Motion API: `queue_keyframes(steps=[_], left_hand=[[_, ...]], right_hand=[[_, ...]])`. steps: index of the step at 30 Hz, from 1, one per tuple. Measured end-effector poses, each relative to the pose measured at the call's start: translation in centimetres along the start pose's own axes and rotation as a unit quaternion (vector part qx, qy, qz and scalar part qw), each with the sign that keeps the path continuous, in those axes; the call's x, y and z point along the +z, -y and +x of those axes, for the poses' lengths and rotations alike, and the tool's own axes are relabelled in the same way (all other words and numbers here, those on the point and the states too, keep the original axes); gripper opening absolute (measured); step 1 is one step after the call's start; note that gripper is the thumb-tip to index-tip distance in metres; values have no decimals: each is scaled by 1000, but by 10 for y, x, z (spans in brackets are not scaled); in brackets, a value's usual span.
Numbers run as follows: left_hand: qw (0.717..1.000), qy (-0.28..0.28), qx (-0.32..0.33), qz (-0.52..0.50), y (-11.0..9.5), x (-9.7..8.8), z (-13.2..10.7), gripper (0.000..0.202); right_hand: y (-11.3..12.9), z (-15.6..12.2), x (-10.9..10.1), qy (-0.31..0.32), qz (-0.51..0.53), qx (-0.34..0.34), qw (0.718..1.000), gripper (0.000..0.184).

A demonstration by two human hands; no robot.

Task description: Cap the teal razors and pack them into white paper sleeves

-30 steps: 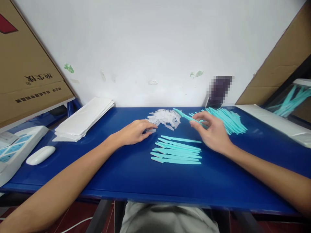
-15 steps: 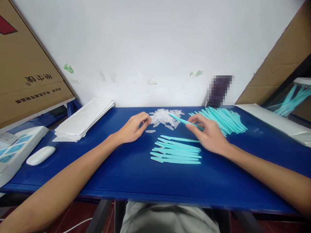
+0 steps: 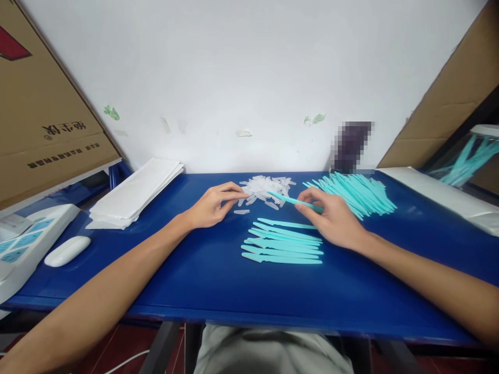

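My right hand (image 3: 331, 215) pinches a turquoise eyebrow razor (image 3: 286, 199), its blade end pointing left and slightly up. My left hand (image 3: 218, 204) reaches to the left edge of a heap of small translucent caps (image 3: 265, 186). Its fingers are stretched out, the thumb lies apart below them, and nothing shows between. One loose cap (image 3: 241, 212) rests in front of the heap. Below my right hand several razors (image 3: 286, 241) lie side by side in a rough row, blade ends to the left. Behind that hand is a big pile of more razors (image 3: 360, 192).
A blue table (image 3: 195, 285) meets a white wall. At left are a stack of white sheets (image 3: 134, 192), a white mouse-shaped object (image 3: 67, 251), a white device (image 3: 35, 244) and a cardboard box (image 3: 50, 104). A clear container of razors (image 3: 463, 161) is at far right.
My left fingers have straightened from a curled pinch and reach further right to the caps. My right hand has come slightly left and down with the razor.
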State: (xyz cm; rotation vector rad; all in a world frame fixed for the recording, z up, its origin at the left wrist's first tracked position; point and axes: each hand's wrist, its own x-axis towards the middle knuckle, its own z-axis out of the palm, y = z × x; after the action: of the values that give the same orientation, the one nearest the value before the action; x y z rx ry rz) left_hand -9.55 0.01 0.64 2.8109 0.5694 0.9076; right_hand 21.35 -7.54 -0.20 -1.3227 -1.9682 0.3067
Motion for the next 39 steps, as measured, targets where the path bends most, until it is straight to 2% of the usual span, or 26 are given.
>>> queue_keyframes(steps=[4, 11, 15, 19, 28, 34, 39], left_hand=[[998, -43, -12, 52, 4, 0, -1, 26], [980, 73, -100, 156, 4, -11, -1, 33], [972, 113, -151, 140, 1, -12, 0, 34], [975, 144, -127, 115, -3, -10, 1, 34], [951, 205, -92, 211, -9, -6, 1, 35], [951, 219, -72, 206, -15, -9, 2, 35], [952, 228, -76, 190, -12, -10, 2, 40]], right_hand=[[1, 1, 0, 21, -12, 7, 1000, 21], [1, 2, 0, 44, -18, 14, 999, 19], [1, 2, 0, 51, -22, 14, 998, 19], [1, 2, 0, 57, -25, 14, 998, 19], [0, 3, 1, 52, -30, 5, 998, 18], [2, 2, 0, 56, -31, 0, 998, 17], [1, 2, 0, 63, -39, 4, 997, 18]])
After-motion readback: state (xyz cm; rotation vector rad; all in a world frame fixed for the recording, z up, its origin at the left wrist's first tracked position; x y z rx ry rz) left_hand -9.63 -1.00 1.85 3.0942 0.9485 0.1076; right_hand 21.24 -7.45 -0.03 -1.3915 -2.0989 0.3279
